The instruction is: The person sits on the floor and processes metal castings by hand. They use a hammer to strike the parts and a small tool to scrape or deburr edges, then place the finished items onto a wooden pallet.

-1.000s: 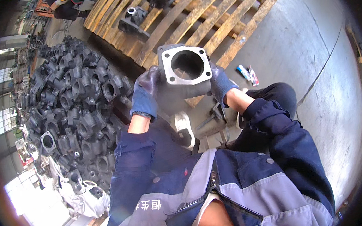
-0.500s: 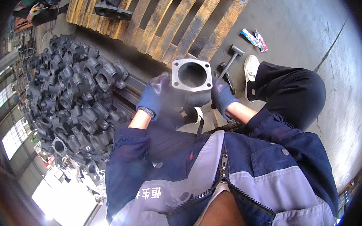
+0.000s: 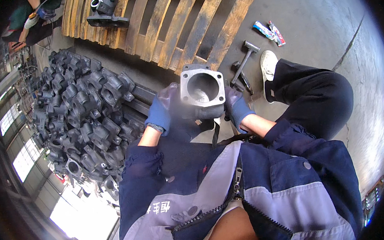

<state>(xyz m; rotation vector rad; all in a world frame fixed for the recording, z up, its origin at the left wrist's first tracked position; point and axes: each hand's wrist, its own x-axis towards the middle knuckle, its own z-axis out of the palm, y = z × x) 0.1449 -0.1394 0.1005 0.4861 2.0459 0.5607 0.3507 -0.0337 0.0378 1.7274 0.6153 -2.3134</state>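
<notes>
I hold a grey metal casting (image 3: 202, 93) with a square flange and a round bore facing up, in front of my chest. My left hand (image 3: 161, 111), in a blue and grey glove, grips its left side. My right hand (image 3: 236, 106), gloved the same way, grips its right side. Both forearms wear dark blue sleeves. The casting's lower body is hidden behind the flange and my hands.
A large heap of dark castings (image 3: 84, 118) lies to my left. A wooden pallet (image 3: 173, 24) ahead carries another casting (image 3: 106, 13). A hammer (image 3: 243, 59) and small packets (image 3: 269, 31) lie on the concrete floor by my right shoe (image 3: 268, 67). Another person (image 3: 32, 17) crouches at the far left.
The casting held in both hands has come lower and closer to my body, and the view has tilted so the pallet sits further up and the hammer shows.
</notes>
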